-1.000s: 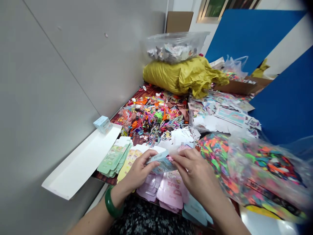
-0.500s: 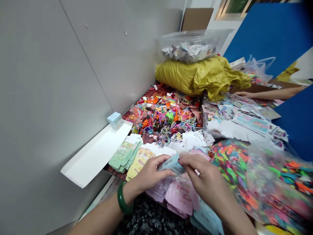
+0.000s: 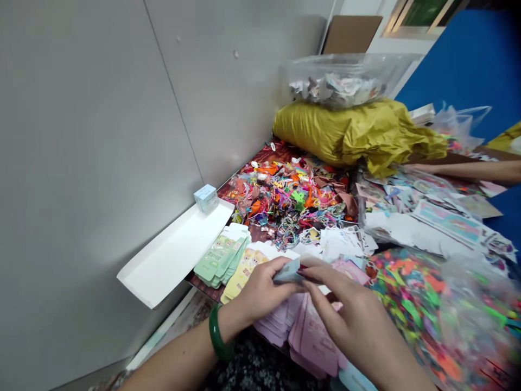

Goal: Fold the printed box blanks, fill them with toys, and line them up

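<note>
My left hand point(image 3: 260, 293), with a green bangle on its wrist, and my right hand point(image 3: 345, 309) meet over the near table edge. Both pinch a small light-blue card point(image 3: 287, 271), a flat folding box blank, held between their fingertips. Beneath them lie fanned stacks of flat blanks: pink ones point(image 3: 309, 336), yellow ones point(image 3: 242, 271) and green ones point(image 3: 222, 255). One folded light-blue box point(image 3: 205, 197) stands at the far end of a long white tray point(image 3: 171, 255) on the left.
A heap of colourful hair ties and clips point(image 3: 291, 201) covers the table middle. Behind it lies a yellow sack point(image 3: 358, 133) with a clear bin point(image 3: 345, 79) on top. Bags of bright items point(image 3: 439, 320) sit right. Another person's arm point(image 3: 468, 169) reaches in at far right. A grey wall runs along the left.
The view has swung left, shifting everything rightward. My hands have kept hold of the blue card and tilted it more edge-on. Another person's arm has come into view at the right.
</note>
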A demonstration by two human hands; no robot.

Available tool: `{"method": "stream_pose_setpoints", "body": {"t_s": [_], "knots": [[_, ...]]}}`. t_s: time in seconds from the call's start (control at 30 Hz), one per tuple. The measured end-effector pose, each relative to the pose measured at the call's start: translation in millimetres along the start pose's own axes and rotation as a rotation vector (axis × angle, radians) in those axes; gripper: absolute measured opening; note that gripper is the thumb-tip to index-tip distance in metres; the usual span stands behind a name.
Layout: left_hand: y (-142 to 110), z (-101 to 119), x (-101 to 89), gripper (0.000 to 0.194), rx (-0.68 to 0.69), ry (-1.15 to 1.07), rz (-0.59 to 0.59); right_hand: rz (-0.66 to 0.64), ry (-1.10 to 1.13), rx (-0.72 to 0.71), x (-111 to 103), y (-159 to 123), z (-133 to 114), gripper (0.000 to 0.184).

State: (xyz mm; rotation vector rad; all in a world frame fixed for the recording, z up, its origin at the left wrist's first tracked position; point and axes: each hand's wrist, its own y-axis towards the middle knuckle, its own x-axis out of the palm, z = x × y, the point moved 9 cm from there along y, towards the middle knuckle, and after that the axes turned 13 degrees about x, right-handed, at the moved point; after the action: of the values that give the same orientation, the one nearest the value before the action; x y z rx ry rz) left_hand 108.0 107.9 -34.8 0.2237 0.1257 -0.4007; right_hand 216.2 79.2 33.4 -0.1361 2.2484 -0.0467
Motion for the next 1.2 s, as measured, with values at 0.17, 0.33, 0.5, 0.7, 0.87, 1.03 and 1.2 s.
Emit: {"method": "stream_pose_setpoints", "body": {"t_s": [0.17, 0.33, 0.5, 0.7, 0.87, 1.03, 1.2], "knots": [[-5, 3, -4.5, 0.025, 0.061, 0.100, 0.004, -0.169, -0.045, 0.037, 25, 7, -4, 0.027], [-8, 4, -13.5, 0.024, 0.063, 0.100, 0.015, -0.248, 0.001, -0.004, 25, 7, -17, 0.023], [-20, -3, -46.2, 0.015, 0.000, 0.131, 0.049, 0.148, 0.131, 0.134, -26, 51, 13, 0.027], [-44, -17, -57.7, 0.019, -0.057, -0.009, 0.032, -0.080, -0.329, 0.143, 62, 148, 38, 0.028], [-50, -20, -63.3, 0.026, -0.103, -0.055, 0.079, -0.207, -0.429, 0.059, 125, 168, 39, 0.035], [-47, -21, -67.6, 0.025, -0.108, -0.065, 0.095, -0.219, -0.472, 0.030, 133, 174, 37, 0.028], [-43, -24, -62.9, 0.025, -0.099, -0.102, 0.084, -0.223, -0.428, 0.055, 129, 174, 44, 0.024]]}}
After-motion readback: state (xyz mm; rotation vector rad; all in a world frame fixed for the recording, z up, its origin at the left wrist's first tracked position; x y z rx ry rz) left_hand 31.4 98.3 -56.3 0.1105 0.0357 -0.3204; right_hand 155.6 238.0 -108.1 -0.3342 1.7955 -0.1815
